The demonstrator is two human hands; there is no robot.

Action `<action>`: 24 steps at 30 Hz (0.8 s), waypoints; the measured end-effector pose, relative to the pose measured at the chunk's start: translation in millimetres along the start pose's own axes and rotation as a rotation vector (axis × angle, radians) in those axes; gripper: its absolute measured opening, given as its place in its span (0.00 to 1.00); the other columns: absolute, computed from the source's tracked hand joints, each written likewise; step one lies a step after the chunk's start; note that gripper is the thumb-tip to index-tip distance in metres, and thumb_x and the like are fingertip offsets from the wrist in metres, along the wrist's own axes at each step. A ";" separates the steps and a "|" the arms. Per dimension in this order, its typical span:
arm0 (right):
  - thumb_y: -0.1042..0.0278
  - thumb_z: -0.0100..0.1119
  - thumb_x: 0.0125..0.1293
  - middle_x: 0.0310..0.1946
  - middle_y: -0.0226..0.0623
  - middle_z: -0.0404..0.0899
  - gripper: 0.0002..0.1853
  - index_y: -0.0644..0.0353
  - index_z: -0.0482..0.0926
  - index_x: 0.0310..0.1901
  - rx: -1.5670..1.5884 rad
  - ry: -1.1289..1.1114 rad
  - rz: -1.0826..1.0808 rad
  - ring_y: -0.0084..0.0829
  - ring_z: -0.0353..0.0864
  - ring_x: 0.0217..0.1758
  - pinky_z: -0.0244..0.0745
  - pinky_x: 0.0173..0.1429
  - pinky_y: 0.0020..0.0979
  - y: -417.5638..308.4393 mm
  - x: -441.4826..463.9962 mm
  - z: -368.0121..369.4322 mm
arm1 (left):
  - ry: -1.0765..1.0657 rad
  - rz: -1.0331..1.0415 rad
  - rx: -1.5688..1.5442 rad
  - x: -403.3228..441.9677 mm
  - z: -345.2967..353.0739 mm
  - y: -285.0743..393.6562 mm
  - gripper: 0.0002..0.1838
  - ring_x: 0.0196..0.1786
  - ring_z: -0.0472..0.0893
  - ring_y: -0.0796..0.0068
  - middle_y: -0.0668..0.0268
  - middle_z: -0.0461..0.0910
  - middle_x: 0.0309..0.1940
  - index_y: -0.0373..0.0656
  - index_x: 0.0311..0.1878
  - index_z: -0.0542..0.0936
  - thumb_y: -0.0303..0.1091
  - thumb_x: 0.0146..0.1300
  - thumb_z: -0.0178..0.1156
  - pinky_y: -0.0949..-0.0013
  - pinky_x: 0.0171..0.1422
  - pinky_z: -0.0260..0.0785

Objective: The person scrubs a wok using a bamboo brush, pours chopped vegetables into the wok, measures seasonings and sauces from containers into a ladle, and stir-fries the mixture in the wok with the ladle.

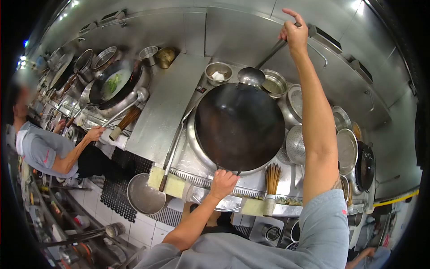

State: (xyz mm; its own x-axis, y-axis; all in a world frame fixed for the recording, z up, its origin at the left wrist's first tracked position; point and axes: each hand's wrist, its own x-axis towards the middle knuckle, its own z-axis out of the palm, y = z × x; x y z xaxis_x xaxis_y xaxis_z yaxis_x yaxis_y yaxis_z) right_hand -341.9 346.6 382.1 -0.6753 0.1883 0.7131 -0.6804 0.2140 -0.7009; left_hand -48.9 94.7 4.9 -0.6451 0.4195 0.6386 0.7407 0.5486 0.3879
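A large dark wok [239,130] sits on the stove ring before me, its inside bare apart from a dull sheen. My left hand [223,184] is closed at the wok's near rim, gripping it around the handle there. Up at the back wall, my right hand [294,35] holds the long handle of a steel ladle [251,77], with one finger stretched out. The ladle's bowl hangs by the wok's far rim, between a metal bowl with white contents [218,74] and a metal pot [274,84].
A bamboo brush [271,180] and a perforated strainer [295,145] are right of the wok. A long-handled tool [172,157] lies left of it. Below hangs a round sieve [146,193]. Leftward, a co-worker [49,148] stands at another wok [115,84] with greens in liquid.
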 end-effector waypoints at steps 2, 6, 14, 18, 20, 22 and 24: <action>0.78 0.51 0.62 0.17 0.28 0.73 0.21 0.62 0.79 0.58 -0.054 -0.069 0.011 0.19 0.70 0.17 0.73 0.27 0.26 -4.6 -11.5 -3.8 | 0.014 0.002 -0.023 5.9 -1.2 0.8 0.11 0.35 0.73 0.64 0.68 0.71 0.27 0.49 0.26 0.75 0.36 0.60 0.67 0.58 0.46 0.66; 0.78 0.51 0.63 0.19 0.28 0.75 0.21 0.62 0.79 0.58 -0.155 -0.091 -0.031 0.18 0.73 0.19 0.75 0.30 0.26 -41.3 -91.8 17.3 | -0.075 -0.038 -0.045 16.8 -14.9 6.2 0.09 0.37 0.73 0.62 0.65 0.72 0.27 0.47 0.29 0.76 0.35 0.62 0.66 0.58 0.46 0.66; 0.80 0.48 0.64 0.18 0.31 0.72 0.21 0.67 0.77 0.58 0.051 0.076 -0.066 0.22 0.69 0.20 0.78 0.32 0.32 -6.2 -62.4 -34.0 | -0.006 -0.030 -0.014 2.2 4.7 2.8 0.10 0.37 0.72 0.62 0.66 0.70 0.28 0.48 0.28 0.76 0.36 0.61 0.67 0.56 0.50 0.66; 0.81 0.47 0.63 0.18 0.31 0.72 0.22 0.67 0.76 0.60 0.074 -0.049 -0.045 0.22 0.71 0.21 0.78 0.32 0.32 25.5 7.4 -60.2 | 0.013 -0.030 0.004 -11.9 15.0 2.3 0.11 0.35 0.71 0.64 0.67 0.69 0.27 0.50 0.27 0.75 0.36 0.59 0.68 0.57 0.49 0.65; 0.70 0.55 0.62 0.13 0.24 0.65 0.29 0.61 0.71 0.67 0.024 -0.036 -0.054 0.21 0.62 0.12 0.58 0.15 0.26 47.2 37.7 -69.2 | 0.080 -0.050 -0.045 -12.8 20.7 0.3 0.11 0.35 0.71 0.64 0.68 0.68 0.27 0.50 0.27 0.75 0.37 0.59 0.68 0.58 0.49 0.65; 0.74 0.52 0.62 0.12 0.24 0.64 0.27 0.57 0.73 0.66 0.034 -0.004 0.023 0.21 0.60 0.12 0.58 0.15 0.27 50.2 43.4 -75.2 | 0.080 -0.036 -0.044 -9.5 23.5 -0.9 0.10 0.35 0.71 0.64 0.67 0.69 0.27 0.50 0.28 0.75 0.36 0.59 0.68 0.58 0.49 0.65; 0.80 0.46 0.64 0.18 0.28 0.70 0.23 0.70 0.75 0.62 -0.163 -0.056 -0.044 0.24 0.71 0.22 0.78 0.34 0.34 17.8 7.7 -46.1 | 0.084 -0.039 -0.025 -5.5 10.8 3.5 0.10 0.36 0.71 0.64 0.67 0.69 0.27 0.50 0.28 0.76 0.36 0.59 0.68 0.58 0.49 0.65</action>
State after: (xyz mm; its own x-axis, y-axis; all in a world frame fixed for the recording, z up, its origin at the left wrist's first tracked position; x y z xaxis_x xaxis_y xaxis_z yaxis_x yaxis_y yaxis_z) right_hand -346.1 396.1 375.9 -0.6637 0.1230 0.7378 -0.6574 0.3746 -0.6538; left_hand -44.8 102.1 -4.4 -0.6562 0.3353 0.6760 0.7205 0.5446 0.4293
